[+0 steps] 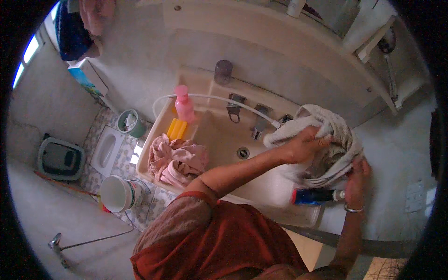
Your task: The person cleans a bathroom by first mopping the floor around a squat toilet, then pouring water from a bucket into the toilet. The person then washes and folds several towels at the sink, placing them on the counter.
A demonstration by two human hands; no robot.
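A bundled off-white towel (344,136) is held up over the right end of the cream sink basin (224,140), beside the wall. My left hand (308,145) reaches across the basin and grips the towel's left side. At its lower right edge, my right hand (358,176) with a bangle on the wrist has its fingers around the cloth. A dark blue bottle (311,196) with a white cap lies on its side just below the towel, close to my right wrist. Part of my right fingers is hidden by the towel folds.
A crumpled pink cloth (178,159), a yellow soap bar (177,129) and a pink pump bottle (184,105) sit on the sink's left side. A white hose (217,97) crosses by the taps (234,105). Buckets (113,193) and a squat toilet (106,148) are on the floor.
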